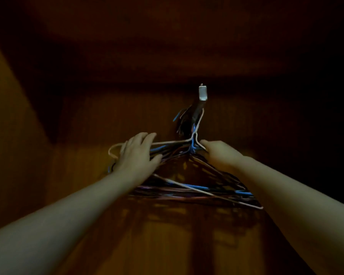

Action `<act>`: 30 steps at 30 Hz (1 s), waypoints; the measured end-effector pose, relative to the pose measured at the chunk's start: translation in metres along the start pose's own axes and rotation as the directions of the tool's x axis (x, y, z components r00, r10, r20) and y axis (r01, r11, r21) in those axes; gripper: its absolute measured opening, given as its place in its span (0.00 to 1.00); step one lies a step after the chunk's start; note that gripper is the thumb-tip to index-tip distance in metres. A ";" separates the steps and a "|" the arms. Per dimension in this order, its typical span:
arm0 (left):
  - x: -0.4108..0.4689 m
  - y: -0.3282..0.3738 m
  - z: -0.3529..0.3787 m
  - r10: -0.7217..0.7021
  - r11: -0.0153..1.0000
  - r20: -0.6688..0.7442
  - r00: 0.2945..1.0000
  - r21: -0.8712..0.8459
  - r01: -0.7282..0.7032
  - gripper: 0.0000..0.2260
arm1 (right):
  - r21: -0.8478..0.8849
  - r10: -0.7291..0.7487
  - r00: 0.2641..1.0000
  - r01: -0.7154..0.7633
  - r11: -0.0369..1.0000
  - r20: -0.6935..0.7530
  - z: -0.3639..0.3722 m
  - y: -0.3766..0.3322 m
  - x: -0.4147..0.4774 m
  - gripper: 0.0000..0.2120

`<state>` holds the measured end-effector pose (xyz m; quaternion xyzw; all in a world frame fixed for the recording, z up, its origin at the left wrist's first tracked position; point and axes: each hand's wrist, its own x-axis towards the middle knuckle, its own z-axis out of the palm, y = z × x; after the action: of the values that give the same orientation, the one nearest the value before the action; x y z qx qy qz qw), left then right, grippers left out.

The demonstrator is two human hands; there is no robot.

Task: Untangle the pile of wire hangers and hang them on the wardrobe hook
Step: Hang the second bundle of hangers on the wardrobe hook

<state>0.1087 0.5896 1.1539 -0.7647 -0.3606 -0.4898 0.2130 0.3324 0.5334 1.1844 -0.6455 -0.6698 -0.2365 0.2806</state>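
Note:
A bunch of wire hangers (197, 190), white, blue and dark, hangs from a small white wardrobe hook (203, 93) on the wooden back wall. Their hook ends bundle together just under the hook. My left hand (136, 153) lies over the left shoulders of the hangers, fingers mostly straight and spread across the wires. A white hanger (173, 142) is the nearest one, and its left end loops out past my fingers. My right hand (219, 152) holds the wires at the necks, right below the twisted tops; its fingertips are hidden behind the wires.
I am looking into a dim wooden wardrobe (99, 120). Its left side wall (14, 135) is close by, its top panel is dark overhead, and the right side fades into black. The hangers cast shadows on the back wall below them.

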 end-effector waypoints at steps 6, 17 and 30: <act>0.016 0.001 0.022 0.003 0.997 0.217 0.976 0.070 -0.019 0.29 | -0.101 -0.059 0.997 0.064 0.993 0.055 0.005 -0.002 -0.008 0.16; -0.003 0.000 0.023 -0.019 0.985 0.097 0.995 0.170 0.002 0.17 | -0.565 -0.126 0.990 0.073 0.822 -0.055 0.005 -0.020 -0.024 0.21; -0.028 0.013 0.011 -0.118 0.986 0.176 0.977 0.138 0.094 0.17 | -0.003 0.173 0.985 -0.174 0.985 -0.025 0.008 -0.025 -0.031 0.35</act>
<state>0.1181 0.5788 1.1248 -0.7710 -0.4497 -0.4035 0.2013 0.3068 0.5149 1.1581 -0.6991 -0.6070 -0.2208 0.3066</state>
